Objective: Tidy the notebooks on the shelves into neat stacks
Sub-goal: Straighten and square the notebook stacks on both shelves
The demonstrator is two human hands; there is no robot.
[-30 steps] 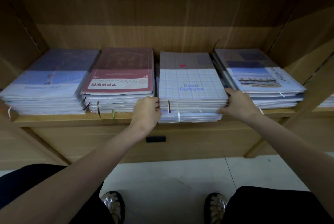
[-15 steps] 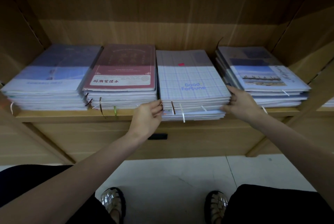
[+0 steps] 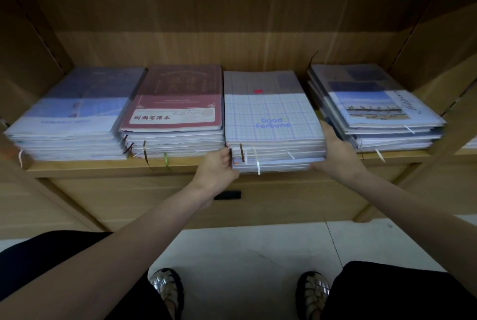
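Several stacks of notebooks lie side by side on a wooden shelf (image 3: 180, 164). The checked "Good Fortune" stack (image 3: 271, 113) sits third from the left, its lower books sticking out over the shelf's front edge. My left hand (image 3: 216, 167) grips the stack's front left corner. My right hand (image 3: 333, 149) presses flat against its right side, in the gap beside the photo-cover stack (image 3: 374, 108). A dark red stack (image 3: 175, 108) touches the checked stack on its left, and a pale blue stack (image 3: 74, 113) lies at the far left.
The shelf has a wooden back wall and slanted side panels. Ribbon bookmarks hang over the front edge. Below is a wooden panel with a small black handle (image 3: 227, 195). My knees and sandalled feet are on a light tiled floor (image 3: 245, 255).
The checked stack has shifted left until it touches the red stack. My right hand has slid along the stack's right side, and my left hand now sits at its front left corner.
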